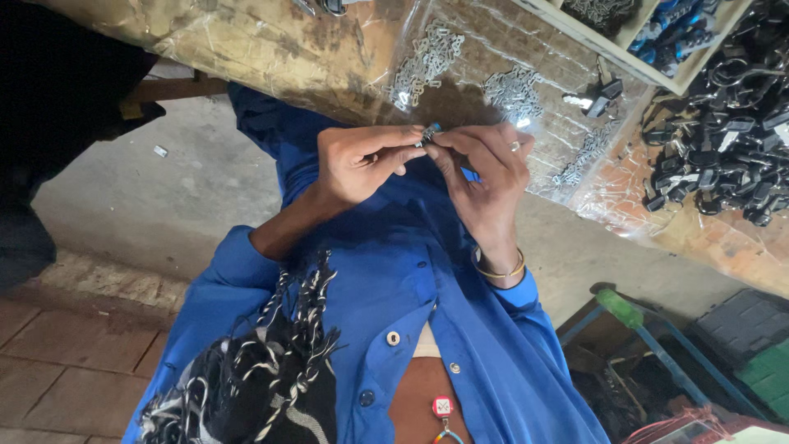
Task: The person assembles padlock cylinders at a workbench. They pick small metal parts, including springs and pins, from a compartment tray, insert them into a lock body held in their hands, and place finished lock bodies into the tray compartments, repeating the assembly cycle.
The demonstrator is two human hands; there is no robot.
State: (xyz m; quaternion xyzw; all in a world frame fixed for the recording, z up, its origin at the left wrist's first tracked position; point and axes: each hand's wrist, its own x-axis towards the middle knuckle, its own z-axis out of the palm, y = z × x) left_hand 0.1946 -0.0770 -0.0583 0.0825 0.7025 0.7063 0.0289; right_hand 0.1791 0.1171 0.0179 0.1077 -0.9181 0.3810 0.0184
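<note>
Small part point(431, 131) pinched between left hand point(362, 164) and right hand point(485, 177), workbench point(271, 49) beyond, parts pile point(731, 140) right

Grey concrete floor point(148, 197) — brick paving point(57, 362) beside it (dimly lit) — under a plastic-covered workbench point(271, 49).

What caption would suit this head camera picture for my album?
Both hands, left hand and right hand, pinch a small blue-tipped metal part beside a plastic-covered workbench.

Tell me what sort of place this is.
Probably a small workshop or assembly bench. Both hands, left and right, pinch a small metal part over a worn table strewn with metal clips, beside a heap of black parts and a shelf.
</note>
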